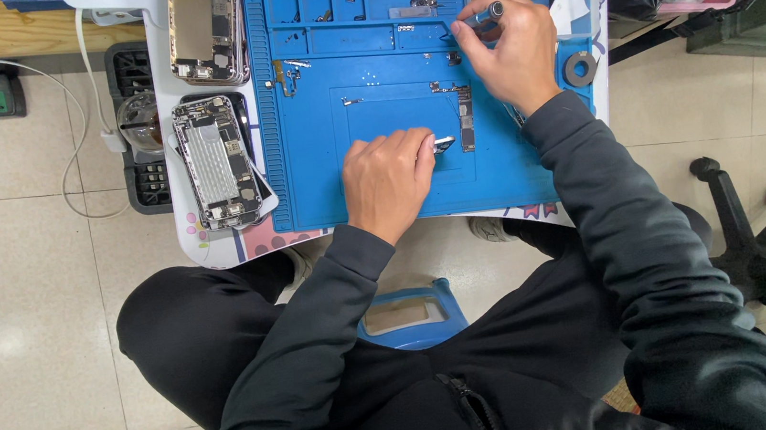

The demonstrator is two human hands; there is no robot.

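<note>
Blue mat [381,201] beside opened phones [215,162]

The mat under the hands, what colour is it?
The mat is bright blue, seen plainly in the head view.

Bare blue mat [504,182] lies open between the left hand [389,181] and right hand [509,52], save a narrow circuit board [464,119] (upright there). Left approach is blocked by two opened phone bodies [215,162]; small parts [290,74] crowd the mat's upper trays.
</note>
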